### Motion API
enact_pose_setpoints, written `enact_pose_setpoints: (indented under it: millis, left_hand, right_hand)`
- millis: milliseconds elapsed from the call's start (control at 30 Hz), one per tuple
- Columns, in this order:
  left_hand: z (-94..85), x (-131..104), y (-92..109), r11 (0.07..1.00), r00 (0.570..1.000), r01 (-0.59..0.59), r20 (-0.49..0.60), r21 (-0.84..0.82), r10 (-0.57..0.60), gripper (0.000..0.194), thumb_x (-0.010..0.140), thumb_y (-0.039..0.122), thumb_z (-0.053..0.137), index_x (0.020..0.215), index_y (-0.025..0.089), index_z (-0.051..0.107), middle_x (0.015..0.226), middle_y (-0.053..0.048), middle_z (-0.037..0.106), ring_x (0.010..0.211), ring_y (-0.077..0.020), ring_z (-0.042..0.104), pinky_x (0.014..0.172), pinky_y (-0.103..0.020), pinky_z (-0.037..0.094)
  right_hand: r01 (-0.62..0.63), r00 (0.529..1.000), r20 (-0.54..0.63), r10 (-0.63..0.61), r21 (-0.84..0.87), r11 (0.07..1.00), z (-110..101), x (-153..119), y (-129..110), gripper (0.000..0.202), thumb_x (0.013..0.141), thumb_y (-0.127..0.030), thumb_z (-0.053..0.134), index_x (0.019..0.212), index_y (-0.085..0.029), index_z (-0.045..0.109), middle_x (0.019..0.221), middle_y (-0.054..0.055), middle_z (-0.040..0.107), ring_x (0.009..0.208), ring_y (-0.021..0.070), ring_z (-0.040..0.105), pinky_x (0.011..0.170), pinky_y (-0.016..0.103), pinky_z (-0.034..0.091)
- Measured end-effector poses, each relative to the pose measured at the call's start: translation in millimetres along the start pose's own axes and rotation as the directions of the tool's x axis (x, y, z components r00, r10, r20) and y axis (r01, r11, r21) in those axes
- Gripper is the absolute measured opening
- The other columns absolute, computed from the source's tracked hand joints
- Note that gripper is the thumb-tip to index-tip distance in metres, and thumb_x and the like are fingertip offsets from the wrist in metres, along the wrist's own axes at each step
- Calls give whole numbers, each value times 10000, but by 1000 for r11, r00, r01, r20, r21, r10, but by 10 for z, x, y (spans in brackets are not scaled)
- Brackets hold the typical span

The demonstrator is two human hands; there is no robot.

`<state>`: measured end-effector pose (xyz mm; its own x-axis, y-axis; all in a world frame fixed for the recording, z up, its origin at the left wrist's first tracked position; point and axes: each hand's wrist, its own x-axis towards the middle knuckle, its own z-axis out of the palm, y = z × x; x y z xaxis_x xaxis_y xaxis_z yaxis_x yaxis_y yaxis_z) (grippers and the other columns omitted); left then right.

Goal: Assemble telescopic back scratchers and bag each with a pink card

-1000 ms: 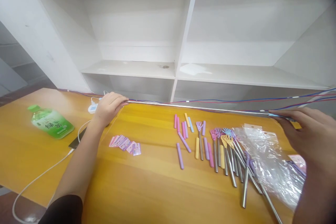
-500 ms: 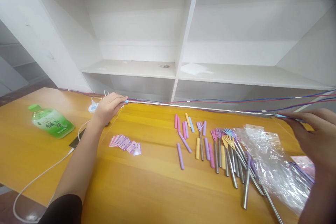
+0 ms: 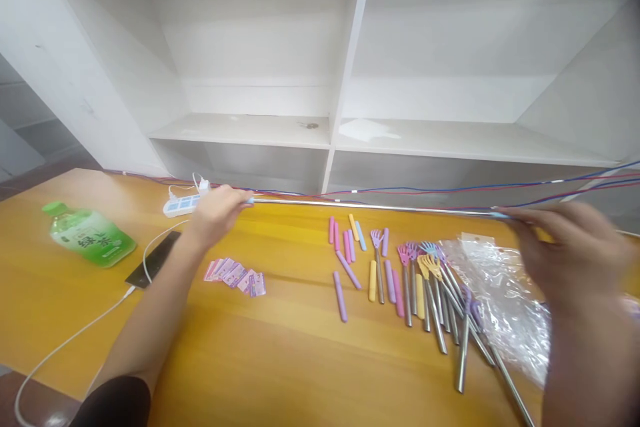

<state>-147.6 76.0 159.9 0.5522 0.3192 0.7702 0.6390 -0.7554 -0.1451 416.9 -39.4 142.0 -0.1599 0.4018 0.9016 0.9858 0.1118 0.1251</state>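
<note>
A telescopic back scratcher [image 3: 370,204], a thin metal rod with light-blue ends, stretches level above the far side of the table. My left hand [image 3: 220,213] is closed on its left end. At the other end my right hand [image 3: 565,247], blurred, pinches the blue part; its claw head cannot be made out. Below, between my hands, lie several back scratchers [image 3: 435,300] with pink, purple, yellow and blue claw heads and steel shafts. Beside them are loose coloured sleeves [image 3: 341,297]. Clear plastic bags [image 3: 505,307] lie under my right arm, partly hidden.
Small printed cards [image 3: 235,275] are fanned out on the wooden table [image 3: 260,360]. To the left are a green drink bottle [image 3: 93,237], a black phone [image 3: 153,263] on a white cable, and a power strip [image 3: 180,205]. White shelves [image 3: 240,130] and cables [image 3: 430,190] run along the back.
My hands have drawn closer together, the right one moving left and the left one slightly right. The visible rod between them is shorter. The view has shifted slightly.
</note>
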Motion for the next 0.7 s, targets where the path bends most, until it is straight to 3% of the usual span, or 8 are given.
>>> enact_pose_setpoints:
  millis: [67, 133, 233, 300, 500, 700]
  left_hand:
    - [281, -18, 413, 999, 1000, -22, 8, -31, 22, 157, 1049, 222, 543, 1145, 197, 665, 926, -56, 746, 846, -185, 665, 796, -326, 530]
    - [546, -56, 817, 994, 996, -41, 72, -97, 48, 155, 1056, 185, 513, 1135, 182, 646, 887, -49, 719, 804, -175, 632, 755, -304, 504]
    - [758, -106, 1145, 984, 983, -79, 152, -158, 103, 147, 1073, 207, 491, 1048, 182, 634, 801, -23, 669, 730, -165, 583, 685, -287, 455]
    - [769, -111, 1167, 981, 973, -113, 181, -159, 141, 179, 1087, 219, 464, 1026, 179, 627, 788, -19, 653, 704, -161, 558, 672, -287, 434]
    - [715, -76, 1096, 983, 964, -151, 204, -104, 170, 193, 1093, 210, 447, 1000, 177, 613, 795, -16, 650, 716, -171, 545, 679, -306, 410]
    - [737, -90, 1141, 982, 955, -177, 233, -62, 186, 194, 1094, 209, 439, 1003, 173, 606, 789, -15, 643, 713, -174, 551, 664, -318, 416]
  right_hand:
    - [190, 980, -91, -176, 190, 963, 140, 99, -661, 186, 1007, -237, 668, 873, -149, 763, 764, 89, 630, 726, 135, 522, 672, 284, 407]
    - [289, 956, -38, -290, 278, 916, 291, 96, -1344, 240, 1065, -185, 538, 959, -191, 754, 828, 57, 648, 792, 132, 557, 734, 277, 407]
    - [273, 940, 93, -328, 368, 889, 440, -14, -2005, 201, 1061, -165, 527, 978, -150, 709, 791, 50, 590, 761, 153, 486, 710, 309, 318]
    - [263, 928, 133, -347, 426, 866, 473, -65, -2117, 176, 1060, -183, 545, 947, -145, 673, 789, 44, 565, 757, 156, 455, 719, 312, 287]
    - [250, 921, 170, -351, 436, 864, 475, -43, -1949, 159, 1068, -196, 538, 955, -150, 640, 822, 45, 566, 813, 170, 474, 753, 306, 283]
    - [260, 900, 212, -380, 439, 860, 523, -88, -1988, 172, 1080, -224, 521, 976, -155, 638, 845, 46, 573, 812, 173, 469, 770, 314, 297]
